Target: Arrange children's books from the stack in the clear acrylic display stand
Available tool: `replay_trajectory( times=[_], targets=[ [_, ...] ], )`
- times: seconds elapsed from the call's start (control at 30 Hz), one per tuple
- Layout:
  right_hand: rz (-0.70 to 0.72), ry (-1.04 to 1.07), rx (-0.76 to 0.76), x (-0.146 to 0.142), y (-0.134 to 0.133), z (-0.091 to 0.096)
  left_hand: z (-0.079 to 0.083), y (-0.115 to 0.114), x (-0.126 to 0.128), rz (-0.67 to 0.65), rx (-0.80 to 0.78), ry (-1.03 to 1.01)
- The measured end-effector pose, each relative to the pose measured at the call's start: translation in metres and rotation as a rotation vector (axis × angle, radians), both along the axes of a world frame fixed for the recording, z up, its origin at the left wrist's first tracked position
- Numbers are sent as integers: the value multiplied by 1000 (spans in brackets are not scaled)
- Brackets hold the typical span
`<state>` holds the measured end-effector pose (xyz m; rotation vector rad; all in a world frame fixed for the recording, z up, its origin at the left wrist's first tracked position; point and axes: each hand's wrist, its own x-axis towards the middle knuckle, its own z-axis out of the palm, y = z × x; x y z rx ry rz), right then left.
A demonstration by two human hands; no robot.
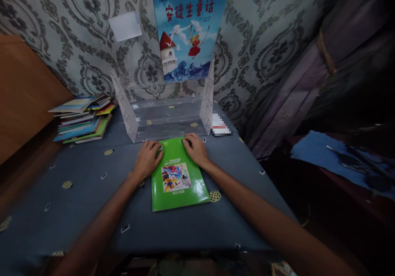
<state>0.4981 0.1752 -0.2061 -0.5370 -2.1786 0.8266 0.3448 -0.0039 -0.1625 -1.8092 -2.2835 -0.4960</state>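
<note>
A green book with a colourful square picture lies flat on the cloth-covered table, its title upside down to me. My left hand is at the book's far left corner, thumb and fingers curled onto its edge. At the far right corner, my right hand grips the edge with bent fingers. Just beyond both hands stands a clear plastic rack with transparent side panels and shelves.
A stack of books stands at the left by a brown wooden panel. A blue poster hangs above the rack. Right of it lies a pixelated white item. Farther right are a curtain and a blue cloth with scissors-like tools.
</note>
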Motion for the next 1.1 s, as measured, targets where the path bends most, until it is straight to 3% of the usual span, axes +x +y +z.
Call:
replay_trajectory(
  times=[0.17, 0.47, 0.87, 1.1],
  targets=[
    [-18, -52, 43, 1, -5, 2, -7, -1, 2, 19, 44, -48],
    [-158, -3, 9, -1, -8, 7, -6, 13, -10, -17, 57, -29],
    [-102, 27, -18, 2, -3, 6, -8, 19, -17, -47, 98, -13],
    [-71, -51, 55, 7, -9, 4, -5, 15, -8, 160, 32, 37]
  ],
)
